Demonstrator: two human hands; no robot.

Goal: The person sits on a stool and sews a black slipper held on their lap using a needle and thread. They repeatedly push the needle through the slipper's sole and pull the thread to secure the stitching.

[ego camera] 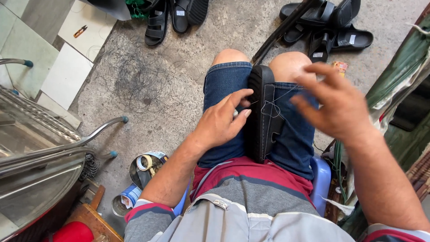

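Observation:
A black sandal (pixel 261 117) stands on its edge between my thighs, sole to the left, white stitching along its strap. My left hand (pixel 221 121) rests against the sole's side, thumb and forefinger pinching a small tool or needle at the sandal's edge. My right hand (pixel 333 101) hovers to the right of the sandal, fingers spread and blurred; a thin thread (pixel 280 97) runs from the strap toward it. Whether the fingers grip the thread cannot be told.
Black sandals lie on the concrete floor at top middle (pixel 172 18) and top right (pixel 331 27). A tangle of thread (pixel 139 76) is scattered left. Cans with tape rolls (pixel 145 168) stand by my left elbow. A metal frame (pixel 53 148) is at left; I sit on a blue stool (pixel 320 181).

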